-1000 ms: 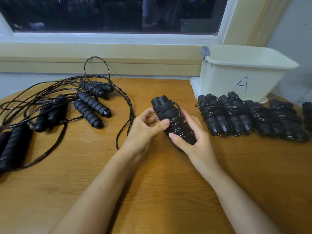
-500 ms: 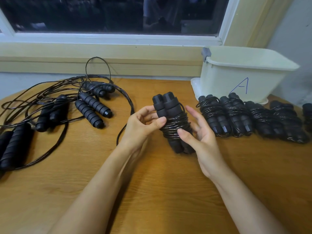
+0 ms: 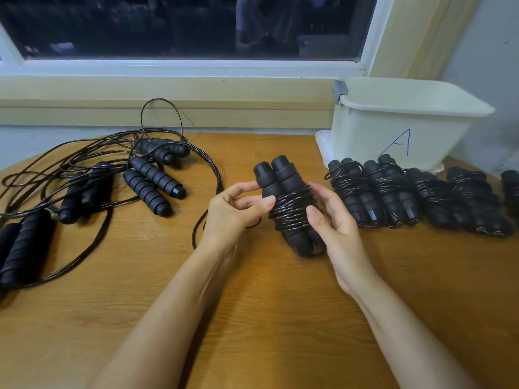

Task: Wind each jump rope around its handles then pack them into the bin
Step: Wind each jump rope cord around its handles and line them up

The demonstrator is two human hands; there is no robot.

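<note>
Holding one wound jump rope (image 3: 289,203) in the middle, left hand (image 3: 233,211) pinching, right hand (image 3: 334,220) curled round. Wound already: bundles (image 3: 393,189) right, beside the bin (image 3: 393,130). Yet to wind: loose ropes (image 3: 84,178) left. Not packed yet.

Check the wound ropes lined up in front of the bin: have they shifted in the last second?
No. The wound ropes keep their row just in front of the bin, below its A mark.
</note>
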